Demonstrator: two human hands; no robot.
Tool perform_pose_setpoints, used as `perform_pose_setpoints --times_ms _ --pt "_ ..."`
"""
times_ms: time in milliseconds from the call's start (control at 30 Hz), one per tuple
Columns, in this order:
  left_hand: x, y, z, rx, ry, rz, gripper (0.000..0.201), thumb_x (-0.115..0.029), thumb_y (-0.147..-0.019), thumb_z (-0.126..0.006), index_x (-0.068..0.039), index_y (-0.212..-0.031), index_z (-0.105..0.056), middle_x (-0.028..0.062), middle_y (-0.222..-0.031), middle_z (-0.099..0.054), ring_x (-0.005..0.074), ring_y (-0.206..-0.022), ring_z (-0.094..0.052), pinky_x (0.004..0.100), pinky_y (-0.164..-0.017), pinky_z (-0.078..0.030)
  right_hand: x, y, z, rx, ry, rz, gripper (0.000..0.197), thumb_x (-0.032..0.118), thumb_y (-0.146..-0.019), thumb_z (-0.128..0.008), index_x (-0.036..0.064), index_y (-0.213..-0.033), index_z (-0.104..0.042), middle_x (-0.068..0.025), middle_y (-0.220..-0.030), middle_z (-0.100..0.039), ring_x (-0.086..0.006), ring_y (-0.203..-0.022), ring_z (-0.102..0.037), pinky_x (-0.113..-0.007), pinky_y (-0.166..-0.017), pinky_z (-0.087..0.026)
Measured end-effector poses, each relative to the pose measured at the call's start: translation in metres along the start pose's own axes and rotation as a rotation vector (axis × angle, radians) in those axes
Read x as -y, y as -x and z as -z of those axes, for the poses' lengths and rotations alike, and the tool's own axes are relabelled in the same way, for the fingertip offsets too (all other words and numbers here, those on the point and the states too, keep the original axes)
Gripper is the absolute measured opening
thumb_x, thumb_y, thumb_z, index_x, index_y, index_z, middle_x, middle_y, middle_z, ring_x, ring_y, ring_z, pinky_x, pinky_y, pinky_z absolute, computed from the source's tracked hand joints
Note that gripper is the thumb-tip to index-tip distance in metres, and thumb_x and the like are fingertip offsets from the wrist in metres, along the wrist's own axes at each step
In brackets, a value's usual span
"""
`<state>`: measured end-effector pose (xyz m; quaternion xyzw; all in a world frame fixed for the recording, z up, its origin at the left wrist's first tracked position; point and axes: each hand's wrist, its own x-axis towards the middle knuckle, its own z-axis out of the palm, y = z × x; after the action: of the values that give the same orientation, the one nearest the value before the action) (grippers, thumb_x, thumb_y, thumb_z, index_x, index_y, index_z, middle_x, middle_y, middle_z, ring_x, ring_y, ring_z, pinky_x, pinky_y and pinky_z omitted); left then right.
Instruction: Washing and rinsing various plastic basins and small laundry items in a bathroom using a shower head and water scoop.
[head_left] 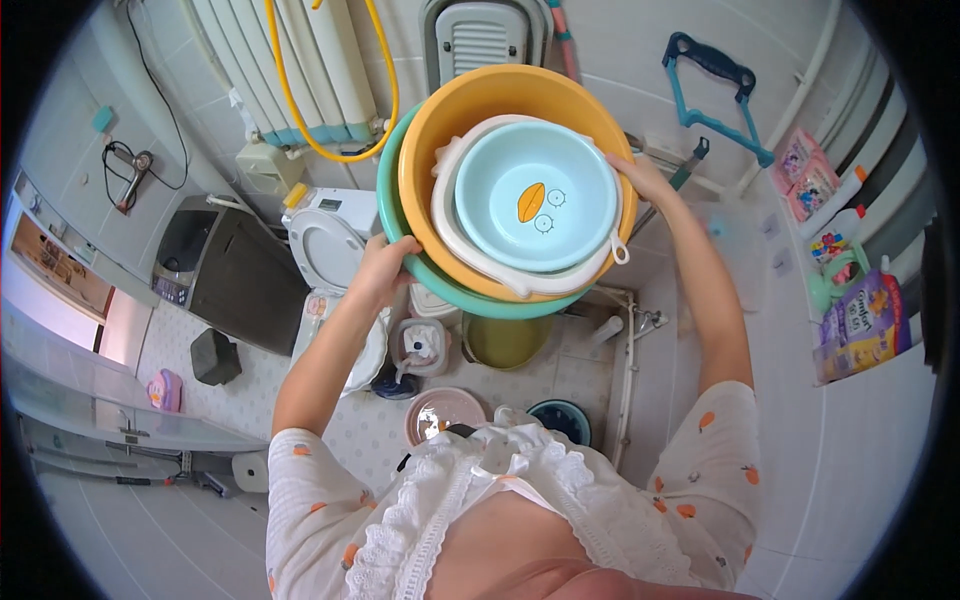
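A nested stack of plastic basins is held up in front of me, tilted so that their insides face me. Innermost is a light blue basin (pixel 487 190) with a cartoon beak and eyes. Around it lies a whitish-pink basin (pixel 447 215) with a small hanging loop, then an orange basin (pixel 500 88). Outermost, a green basin (pixel 520 307) shows along the left and lower edge. My left hand (pixel 383 267) grips the stack's lower-left rim, its thumb over the edge. On the right rim, my right hand (pixel 642 180) grips the orange basin's edge; its fingers behind are partly hidden.
A toilet (pixel 328 245) and a dark washing machine (pixel 235 270) stand left. Below the stack are an olive tub (pixel 507 342), a pink basin (pixel 445 408) and a dark bucket (pixel 562 420). A yellow hose (pixel 282 75) hangs behind; detergent packs (pixel 862 320) line the right ledge.
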<state>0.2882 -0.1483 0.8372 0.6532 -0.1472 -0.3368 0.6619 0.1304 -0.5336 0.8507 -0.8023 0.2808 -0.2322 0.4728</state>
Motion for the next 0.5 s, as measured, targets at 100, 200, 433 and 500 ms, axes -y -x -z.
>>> perform_pose_setpoints --times_ms 100,200,433,500 --pt "-0.003 -0.005 0.018 0.033 -0.055 0.0 0.027 -0.013 -0.079 -0.05 0.003 -0.101 -0.052 0.0089 -0.081 -0.06 0.0147 -0.062 -0.06 0.0258 -0.053 -0.052 0.007 0.01 0.004 0.156 0.057 -0.243 0.043 0.044 -0.079 -0.057 0.0025 -0.088 -0.063 -0.0038 -0.064 -0.061 -0.0107 -0.042 -0.052 -0.022 -0.036 -0.035" --pt "-0.007 -0.007 0.026 0.081 -0.043 -0.019 0.027 -0.017 -0.083 -0.05 0.003 -0.101 -0.052 0.0093 -0.082 -0.061 0.0148 -0.061 -0.061 0.025 -0.052 -0.053 0.004 0.012 0.006 0.25 -0.054 -0.302 0.035 0.04 -0.08 -0.057 0.0061 -0.086 -0.062 -0.002 -0.06 -0.057 -0.0057 -0.036 -0.045 -0.019 -0.03 -0.027" --pt "-0.009 -0.007 0.02 -0.148 -0.254 -0.182 0.034 -0.02 -0.083 -0.052 0.002 -0.11 -0.048 0.0113 -0.086 -0.06 0.0173 -0.061 -0.061 0.0258 -0.049 -0.05 0.017 0.049 -0.019 0.229 -0.228 -0.44 0.028 0.034 -0.082 -0.054 0.0074 -0.091 -0.058 -0.0004 -0.065 -0.059 -0.0067 -0.041 -0.051 -0.019 -0.031 -0.032" --pt "-0.019 -0.007 0.02 -0.071 -0.173 -0.115 0.036 -0.023 -0.084 -0.051 0.0 -0.112 -0.048 0.0108 -0.087 -0.06 0.0179 -0.064 -0.061 0.0271 -0.053 -0.051 0.002 0.049 -0.018 0.291 -0.258 -0.443 0.03 0.035 -0.083 -0.052 0.0078 -0.093 -0.058 -0.0005 -0.068 -0.06 -0.0078 -0.046 -0.055 -0.019 -0.033 -0.036"
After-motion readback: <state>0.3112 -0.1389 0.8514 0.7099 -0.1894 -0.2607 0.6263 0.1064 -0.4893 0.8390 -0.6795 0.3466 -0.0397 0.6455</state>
